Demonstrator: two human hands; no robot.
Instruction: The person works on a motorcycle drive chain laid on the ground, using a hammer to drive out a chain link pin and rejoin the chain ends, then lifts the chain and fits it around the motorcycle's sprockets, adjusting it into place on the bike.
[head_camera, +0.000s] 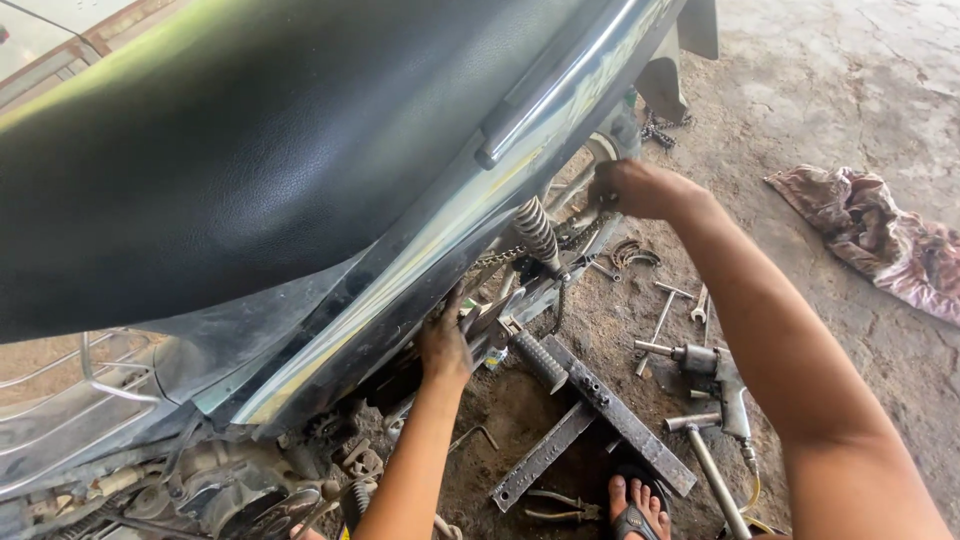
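Right hand (640, 188) grip clamped at rear wheel (600, 150), left hand (443, 345) grip on motorbike underside, closure unclear, pink rag (870, 232) right.

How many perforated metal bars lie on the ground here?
2: the longer perforated bar runs diagonally beside the footpeg; the shorter perforated bar angles off it toward the sandalled foot. Others may hide under the motorcycle.

On the concrete floor (850, 90) lie a crumpled rag (880, 235) near its right edge, an air wrench (715, 375), loose spanners (680, 300) and pliers (560, 505) by the bottom edge.
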